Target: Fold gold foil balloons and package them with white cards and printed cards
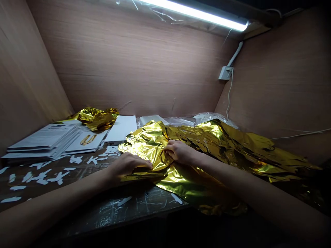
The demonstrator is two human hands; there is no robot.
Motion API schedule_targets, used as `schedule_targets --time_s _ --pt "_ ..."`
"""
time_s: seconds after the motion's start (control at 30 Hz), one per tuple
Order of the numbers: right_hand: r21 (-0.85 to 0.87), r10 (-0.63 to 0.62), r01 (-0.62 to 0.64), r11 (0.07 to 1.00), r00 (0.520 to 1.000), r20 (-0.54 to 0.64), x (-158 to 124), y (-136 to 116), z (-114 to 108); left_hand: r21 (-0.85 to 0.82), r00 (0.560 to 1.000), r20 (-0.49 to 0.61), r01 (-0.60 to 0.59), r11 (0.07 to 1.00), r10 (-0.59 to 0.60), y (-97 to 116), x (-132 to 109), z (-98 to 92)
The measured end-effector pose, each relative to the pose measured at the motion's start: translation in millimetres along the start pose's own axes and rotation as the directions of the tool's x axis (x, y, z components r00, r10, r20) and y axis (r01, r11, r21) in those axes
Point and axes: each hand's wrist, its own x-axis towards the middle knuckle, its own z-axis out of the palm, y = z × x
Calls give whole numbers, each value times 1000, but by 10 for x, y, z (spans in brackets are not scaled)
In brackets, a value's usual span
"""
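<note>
dim, overhead tube light [196, 13], foil [207, 144] glare

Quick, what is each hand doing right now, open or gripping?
Left hand: open, pressed flat on the gold foil.
Right hand: closed, pinching a fold of the gold foil.

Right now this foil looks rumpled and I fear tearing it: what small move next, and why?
Probably slide the left hand along the near fold of the gold foil to press it flat, the right hand holding its pinch. The left palm lies flat on that fold, the right grips a bunched ridge, and the sheet is crumpled.
</note>
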Motion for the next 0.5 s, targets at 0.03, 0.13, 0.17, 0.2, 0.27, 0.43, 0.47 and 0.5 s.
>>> schedule_targets --time_s 0.03,0.13,0.17,0.2,0.27,0.43,0.47,0.5 --pt "6 5 -5 1000 1000 5 -13 2 24 -1 1000 3 5 1000 -5 5 -2 -8" --pt "-13 -11 12 1000 997 73 -44 29 30 -11 1000 15 2 1000 -2 31 -12 -36" --pt "-35 -15 19 999 995 102 -49 42 11 -15 1000 17 -4 1000 4 43 -17 -43" --pt "-59 -17 25 998 992 126 -51 54 -13 -19 1000 14 -9 1000 10 57 -21 -49" --pt "-92 -35 47 995 991 129 -43 63 -56 -18 1000 10 -11 1000 11 90 -27 -57" --pt "97 -138 142 985 989 -43 -3 -7 7 33 1000 12 1 999 -1 156 14 -82" --pt "140 -133 140 980 990 -52 0 -24 34 46 1000 20 -20 999 20 159 35 -93" --pt "170 -126 132 977 991 -46 -1 -37 53 56 998 31 -52 997 50 159 59 -106"
